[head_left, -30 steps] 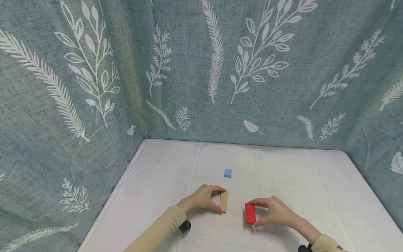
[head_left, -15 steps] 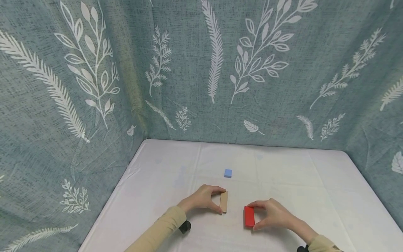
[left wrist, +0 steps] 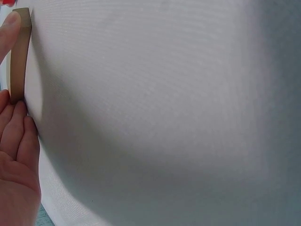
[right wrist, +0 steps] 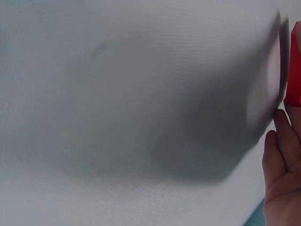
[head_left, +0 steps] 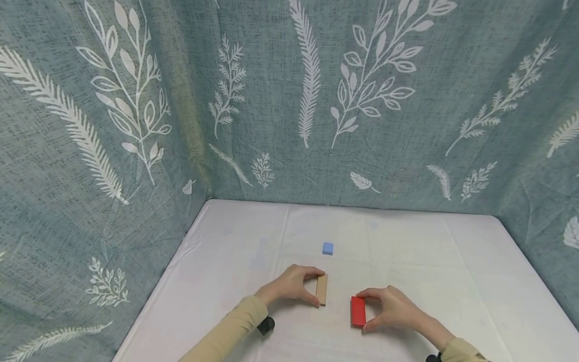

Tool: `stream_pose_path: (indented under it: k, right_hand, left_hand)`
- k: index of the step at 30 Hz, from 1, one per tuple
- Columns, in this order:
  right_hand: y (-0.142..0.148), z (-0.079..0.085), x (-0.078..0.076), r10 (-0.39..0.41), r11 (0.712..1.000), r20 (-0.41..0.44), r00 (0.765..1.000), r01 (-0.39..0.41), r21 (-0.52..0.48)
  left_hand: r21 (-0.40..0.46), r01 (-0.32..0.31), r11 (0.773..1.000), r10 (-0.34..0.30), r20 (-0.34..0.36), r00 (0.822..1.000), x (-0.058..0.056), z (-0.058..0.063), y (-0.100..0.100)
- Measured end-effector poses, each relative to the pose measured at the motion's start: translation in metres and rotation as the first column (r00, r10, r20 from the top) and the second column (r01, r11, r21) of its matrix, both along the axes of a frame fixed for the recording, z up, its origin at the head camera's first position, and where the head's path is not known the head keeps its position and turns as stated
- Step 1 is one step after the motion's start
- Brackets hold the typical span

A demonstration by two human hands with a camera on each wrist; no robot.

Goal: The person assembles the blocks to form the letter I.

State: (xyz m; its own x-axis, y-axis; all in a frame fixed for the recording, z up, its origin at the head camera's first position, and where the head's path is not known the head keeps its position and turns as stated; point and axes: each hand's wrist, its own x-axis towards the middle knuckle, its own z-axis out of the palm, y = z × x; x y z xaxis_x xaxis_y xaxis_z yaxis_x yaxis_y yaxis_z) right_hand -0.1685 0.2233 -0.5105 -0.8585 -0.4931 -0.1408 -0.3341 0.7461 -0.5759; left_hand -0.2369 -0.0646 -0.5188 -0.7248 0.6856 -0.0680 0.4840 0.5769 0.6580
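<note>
My left hand pinches a flat natural-wood block lengthwise, thumb at its near end and fingers at the far end. The left wrist view shows that wooden block at its left edge, close to the white cloth. To the right, my right hand grips a red rectangular block by its two ends in the same way. Only part of the red block shows at the edge of the right wrist view; whether it touches the cloth I cannot tell. A gap separates the two blocks.
A small blue block sits farther back on the white-covered table, beyond the wooden block. Green leaf-patterned curtains enclose the table at the back and sides.
The right hand has come slightly nearer and lower with the red block, mostly in the first half second. My left hand and the wooden block stay in place.
</note>
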Motion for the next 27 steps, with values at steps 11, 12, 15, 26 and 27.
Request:
stream_pose_path:
  k: [11,12,15,26,27]
  right_hand:
    - [0.0026,-0.0073,0.0014,0.017,0.999,-0.101,0.995,-0.013,0.042]
    - [0.0027,-0.0077,0.0016,0.019,0.999,-0.108,0.994,-0.014,0.045]
    - [0.0026,-0.0079,0.0023,0.02,0.998,-0.135,0.991,-0.012,0.056]
    - [0.0022,-0.0063,0.0047,0.014,0.996,-0.154,0.988,-0.001,0.086]
    - [0.0021,-0.0064,0.0048,0.013,0.996,-0.147,0.989,0.0,0.086]
  left_hand:
    - [-0.012,0.0,1.0,0.0,-0.008,1.0,0.0002,0.0013,0.0004]
    - [-0.012,0.001,1.0,-0.001,-0.009,1.0,0.0002,0.001,0.0004]
    - [-0.009,0.004,1.0,-0.004,-0.012,1.0,0.0,0.0005,0.0003]
    - [-0.021,0.001,1.0,-0.002,-0.019,1.0,0.0012,0.0018,0.0009]
    - [-0.021,0.002,1.0,-0.002,-0.019,1.0,0.0014,0.0019,0.0008]
